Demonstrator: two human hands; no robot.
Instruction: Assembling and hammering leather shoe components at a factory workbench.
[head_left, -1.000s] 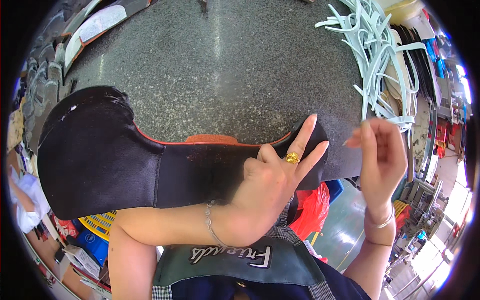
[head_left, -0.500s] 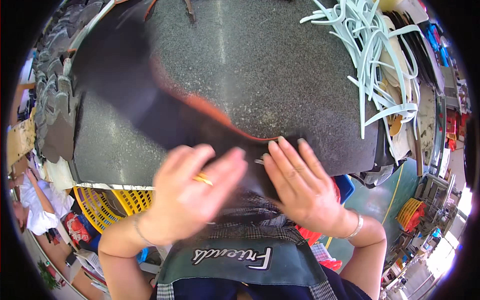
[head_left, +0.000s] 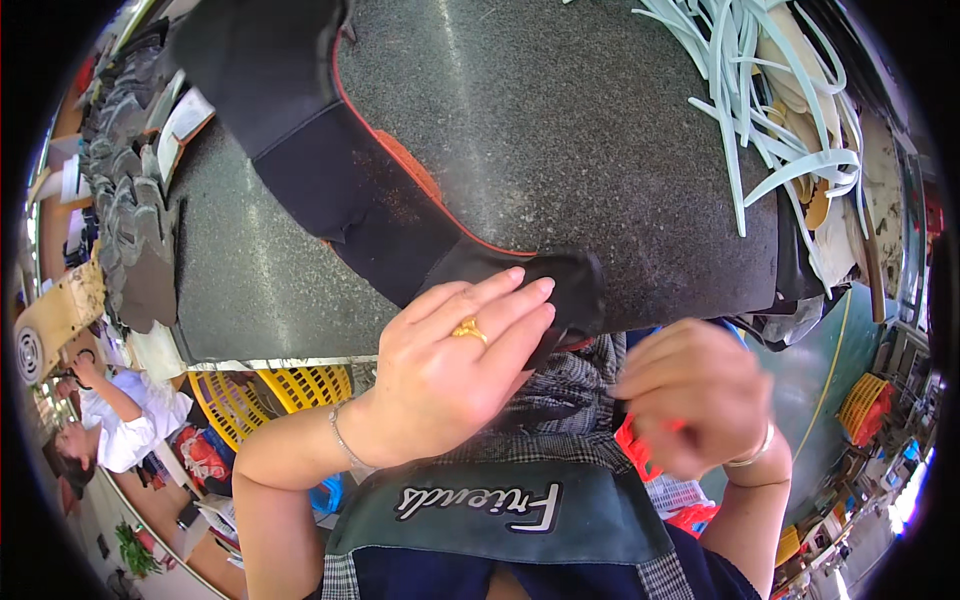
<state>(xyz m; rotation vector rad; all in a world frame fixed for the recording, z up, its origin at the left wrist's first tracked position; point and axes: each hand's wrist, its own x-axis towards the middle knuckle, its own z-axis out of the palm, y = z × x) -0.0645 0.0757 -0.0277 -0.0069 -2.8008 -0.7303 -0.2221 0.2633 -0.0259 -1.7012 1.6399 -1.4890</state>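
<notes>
A long, curved black leather-like piece with an orange-red edge stretches over the dark table from the far left to the near middle. A seam crosses it, and reddish dust marks its surface beside the edge. Resting on its near right end is my left hand, fingers stretched out flat and a yellow ring on one of them. My right hand is off the piece, to the right in front of the table's near edge. Its fingers look curled but are smeared by motion, so whether they hold anything is unclear.
The speckled dark table top bears pale blue strips heaped at the far right. Grey cut pieces stack along the left side. A yellow basket stands below the near left edge. Another person is farther left.
My right hand has left the black piece and moved right and nearer. The left hand, blurred before, now lies on the piece's right end. The piece's far end has shifted farther away.
</notes>
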